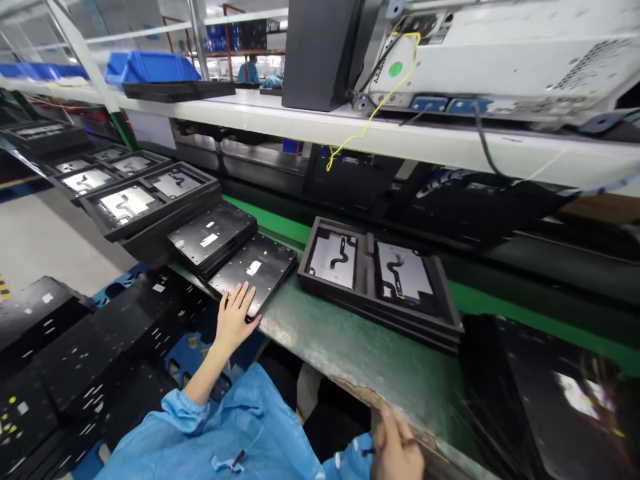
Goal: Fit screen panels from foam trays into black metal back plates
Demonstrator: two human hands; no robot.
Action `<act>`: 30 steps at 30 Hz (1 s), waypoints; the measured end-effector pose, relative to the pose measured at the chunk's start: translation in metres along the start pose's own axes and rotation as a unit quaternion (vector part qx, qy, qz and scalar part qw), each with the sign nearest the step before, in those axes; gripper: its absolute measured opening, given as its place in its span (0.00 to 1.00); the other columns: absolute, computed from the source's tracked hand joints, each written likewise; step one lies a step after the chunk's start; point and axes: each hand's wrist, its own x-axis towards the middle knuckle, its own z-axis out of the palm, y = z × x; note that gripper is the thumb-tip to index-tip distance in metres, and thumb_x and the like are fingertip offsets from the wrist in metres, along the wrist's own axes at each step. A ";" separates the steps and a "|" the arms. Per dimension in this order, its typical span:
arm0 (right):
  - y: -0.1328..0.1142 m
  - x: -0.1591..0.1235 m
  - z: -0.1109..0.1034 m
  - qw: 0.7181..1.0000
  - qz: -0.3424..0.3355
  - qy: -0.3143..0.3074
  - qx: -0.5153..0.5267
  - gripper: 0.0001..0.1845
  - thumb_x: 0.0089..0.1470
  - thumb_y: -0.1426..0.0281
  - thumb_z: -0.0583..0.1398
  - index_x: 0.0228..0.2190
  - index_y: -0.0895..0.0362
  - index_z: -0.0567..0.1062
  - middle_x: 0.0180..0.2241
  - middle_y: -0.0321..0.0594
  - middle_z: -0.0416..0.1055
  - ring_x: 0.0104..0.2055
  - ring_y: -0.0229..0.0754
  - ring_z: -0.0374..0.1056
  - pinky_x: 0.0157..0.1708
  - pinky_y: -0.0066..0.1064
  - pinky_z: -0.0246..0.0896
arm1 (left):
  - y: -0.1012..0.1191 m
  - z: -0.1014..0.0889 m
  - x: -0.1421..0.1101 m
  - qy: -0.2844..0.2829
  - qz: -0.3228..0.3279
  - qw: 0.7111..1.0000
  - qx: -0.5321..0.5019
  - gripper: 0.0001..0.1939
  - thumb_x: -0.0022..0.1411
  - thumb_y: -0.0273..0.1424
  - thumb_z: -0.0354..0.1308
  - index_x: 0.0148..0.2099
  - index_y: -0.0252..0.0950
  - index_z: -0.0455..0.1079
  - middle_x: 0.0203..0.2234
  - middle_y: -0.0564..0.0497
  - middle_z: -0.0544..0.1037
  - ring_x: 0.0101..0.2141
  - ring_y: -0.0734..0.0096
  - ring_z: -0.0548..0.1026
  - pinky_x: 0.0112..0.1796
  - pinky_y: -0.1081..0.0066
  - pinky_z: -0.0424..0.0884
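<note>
My left hand (pixel 234 319) lies flat with fingers spread on the near corner of a black panel (pixel 255 268) that tops a short stack at the bench's left end. A second stack of black panels (pixel 213 237) sits just behind it. My right hand (pixel 396 448) is low at the bench's front edge, fingers curled and blurred, pinching what looks like a thin dark tool. A black two-pocket tray (pixel 373 277) holding two grey plates with flex cables stands on the green bench mat (pixel 350 347) to the right of my left hand.
More black trays with grey plates (pixel 127 203) run off to the far left. Black panels are piled on blue pallets (pixel 95 353) below left. A dark tray (pixel 550 393) fills the near right. A white shelf (pixel 350 130) carries blue bins and equipment overhead.
</note>
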 end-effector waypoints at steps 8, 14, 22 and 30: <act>-0.014 -0.036 0.092 0.943 -0.033 -0.332 0.022 0.32 0.58 0.35 0.66 0.32 0.52 0.80 0.18 0.29 0.58 0.21 0.38 0.54 0.24 0.32 0.51 | 0.025 0.022 -0.054 0.097 -0.073 0.992 -0.013 0.35 0.67 0.20 0.56 0.72 0.49 0.74 0.70 0.48 0.76 0.68 0.47 0.74 0.68 0.44 0.58; -0.063 -0.022 0.144 0.883 0.002 -0.470 0.016 0.36 0.60 0.37 0.66 0.52 0.55 0.83 0.31 0.40 0.82 0.27 0.42 0.69 0.30 0.32 0.63 | 0.037 0.014 -0.124 0.133 -0.076 0.988 0.001 0.29 0.73 0.29 0.59 0.71 0.58 0.75 0.65 0.51 0.81 0.63 0.45 0.78 0.65 0.42 0.59; -0.065 -0.030 0.207 0.861 0.089 -0.487 0.118 0.25 0.56 0.44 0.74 0.38 0.52 0.84 0.28 0.34 0.80 0.28 0.44 0.73 0.38 0.38 0.75 | 0.022 0.035 -0.208 0.119 0.010 0.993 0.017 0.33 0.72 0.35 0.60 0.75 0.64 0.68 0.61 0.53 0.84 0.60 0.48 0.80 0.69 0.44 0.60; 0.010 -0.055 0.109 0.936 0.093 -0.289 0.180 0.34 0.51 0.43 0.76 0.49 0.54 0.86 0.53 0.51 0.85 0.59 0.66 0.79 0.64 0.56 0.73 | 0.022 0.036 -0.190 0.078 0.188 0.979 -0.008 0.32 0.72 0.45 0.66 0.74 0.55 0.72 0.67 0.44 0.79 0.68 0.48 0.75 0.79 0.39 0.41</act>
